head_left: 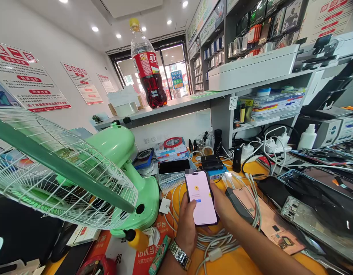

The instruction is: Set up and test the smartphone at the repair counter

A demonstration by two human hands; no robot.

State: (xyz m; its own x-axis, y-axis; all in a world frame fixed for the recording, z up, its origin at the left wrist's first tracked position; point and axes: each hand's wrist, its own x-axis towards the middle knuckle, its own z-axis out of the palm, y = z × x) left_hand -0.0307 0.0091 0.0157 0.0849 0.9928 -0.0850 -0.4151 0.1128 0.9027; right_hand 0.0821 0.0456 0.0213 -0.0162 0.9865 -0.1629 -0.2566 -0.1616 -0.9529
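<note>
Phone (203,200), lit, between left hand (187,217) and right hand (223,204), gripped by both along its side edges

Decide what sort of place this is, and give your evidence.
Probably a phone shop or repair counter: a lit, hand-held smartphone, coiled white cables and rows of packaged goods.

Open air lies above the fingers of the left hand (187,214) and right hand (222,203). Left of them, the green fan (79,176) blocks passage; beneath, coiled white cables (215,238) crowd; just beyond, a dark-screened device (176,166) and black box (212,162) obstruct.
</note>
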